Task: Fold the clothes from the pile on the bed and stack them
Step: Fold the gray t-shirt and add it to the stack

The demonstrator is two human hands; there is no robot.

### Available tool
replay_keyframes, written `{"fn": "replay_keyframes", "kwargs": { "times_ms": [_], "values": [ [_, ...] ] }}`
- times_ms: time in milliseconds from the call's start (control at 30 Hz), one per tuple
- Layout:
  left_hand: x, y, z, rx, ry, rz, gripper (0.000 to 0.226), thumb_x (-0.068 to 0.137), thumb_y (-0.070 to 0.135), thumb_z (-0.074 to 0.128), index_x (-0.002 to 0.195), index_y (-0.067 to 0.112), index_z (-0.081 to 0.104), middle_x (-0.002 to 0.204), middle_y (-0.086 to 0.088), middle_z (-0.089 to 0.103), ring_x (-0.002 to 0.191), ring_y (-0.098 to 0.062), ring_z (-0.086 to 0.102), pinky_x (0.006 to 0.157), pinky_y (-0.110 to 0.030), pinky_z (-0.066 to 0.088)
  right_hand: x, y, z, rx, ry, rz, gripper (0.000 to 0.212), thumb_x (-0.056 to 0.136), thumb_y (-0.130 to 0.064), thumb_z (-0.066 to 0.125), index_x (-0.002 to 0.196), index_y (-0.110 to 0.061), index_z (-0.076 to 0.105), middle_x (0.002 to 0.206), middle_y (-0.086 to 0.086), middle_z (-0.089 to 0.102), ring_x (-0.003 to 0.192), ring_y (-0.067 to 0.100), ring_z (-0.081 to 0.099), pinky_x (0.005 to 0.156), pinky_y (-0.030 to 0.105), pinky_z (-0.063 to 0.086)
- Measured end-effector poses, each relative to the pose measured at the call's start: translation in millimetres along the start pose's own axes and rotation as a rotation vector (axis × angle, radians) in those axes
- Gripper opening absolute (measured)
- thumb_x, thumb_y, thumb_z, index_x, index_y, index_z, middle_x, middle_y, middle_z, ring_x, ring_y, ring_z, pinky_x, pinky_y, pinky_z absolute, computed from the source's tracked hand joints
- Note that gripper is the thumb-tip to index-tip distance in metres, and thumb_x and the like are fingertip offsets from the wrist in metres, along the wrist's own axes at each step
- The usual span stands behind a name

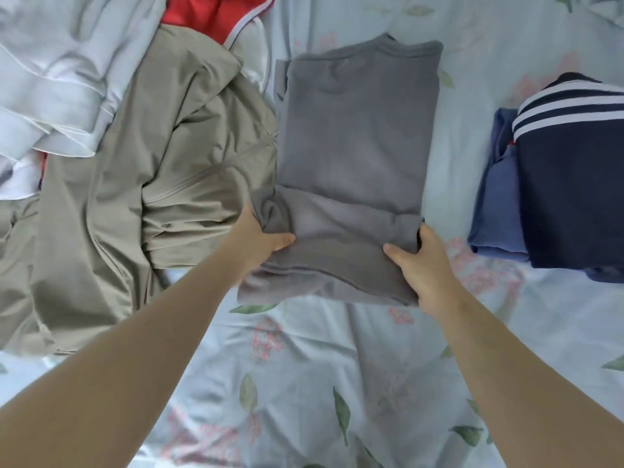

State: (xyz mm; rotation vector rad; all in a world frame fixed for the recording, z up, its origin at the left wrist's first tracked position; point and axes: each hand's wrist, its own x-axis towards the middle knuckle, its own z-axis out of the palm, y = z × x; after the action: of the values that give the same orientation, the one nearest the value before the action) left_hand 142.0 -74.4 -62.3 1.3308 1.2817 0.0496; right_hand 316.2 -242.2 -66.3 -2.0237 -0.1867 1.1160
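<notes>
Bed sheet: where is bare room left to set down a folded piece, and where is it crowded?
Bare floral sheet lies nearest the person, below the grey shirt; a strip also runs between that shirt and the navy striped stack. The left is crowded: khaki garment, pale clothes, red garment.

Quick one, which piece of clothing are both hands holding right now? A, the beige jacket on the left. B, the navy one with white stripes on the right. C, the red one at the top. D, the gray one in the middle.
D: the left hand and the right hand each grip the near end of the gray garment, one at each side, thumbs on top of the fabric.
</notes>
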Motion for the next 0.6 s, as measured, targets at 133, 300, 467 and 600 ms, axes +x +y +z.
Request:
{"fn": "replay_keyframes", "kwargs": {
  "times_ms": [133,300,467,600],
  "values": [
    [-45,-30,3,-0.029,-0.006,-0.127,0.058,0.079,0.004,0.072,0.123,0.030,0.045,0.112,0.006,0.057,0.108,-0.016,0.056,0.099,-0.036,0.044,-40,31,-11,-0.115,-0.009,0.120,0.017,0.088,-0.015,0.063,0.105,-0.014,0.058,0.091,-0.003,0.060,0.090,0.023,0.056,0.077,0.034,0.045],
    [-52,-4,-17,0.546,0.180,-0.068,0.017,0.089,0.031,0.060,0.090,0.014,0.059,0.101,-0.006,0.050,0.098,-0.028,0.051,0.085,-0.036,0.044,-51,9,-31,-0.404,0.119,0.099,0.035,0.088,-0.031,0.062,0.065,-0.008,0.048,0.067,0.008,0.049,0.073,0.028,0.048,0.057,0.032,0.033],
    [-33,81,-37,-0.132,-0.108,-0.292,0.017,0.093,0.020,0.057,0.077,0.013,0.058,0.061,-0.003,0.062,0.056,-0.014,0.059,0.053,-0.022,0.048,-38,-63,-54,0.359,-0.148,0.428,0.010,0.093,-0.017,0.055,0.088,-0.012,0.062,0.080,0.007,0.065,0.070,0.019,0.062,0.060,0.029,0.049],
    [3,147,-28,-0.634,-0.013,-0.181,0.031,0.099,0.032,0.045,0.075,0.014,0.053,0.055,0.002,0.060,0.050,-0.009,0.060,0.049,-0.020,0.050,-2,-117,-63,0.879,0.011,0.314,0.016,0.095,-0.014,0.051,0.080,-0.010,0.056,0.075,0.001,0.061,0.060,0.012,0.063,0.052,0.021,0.052]
  ]
}}
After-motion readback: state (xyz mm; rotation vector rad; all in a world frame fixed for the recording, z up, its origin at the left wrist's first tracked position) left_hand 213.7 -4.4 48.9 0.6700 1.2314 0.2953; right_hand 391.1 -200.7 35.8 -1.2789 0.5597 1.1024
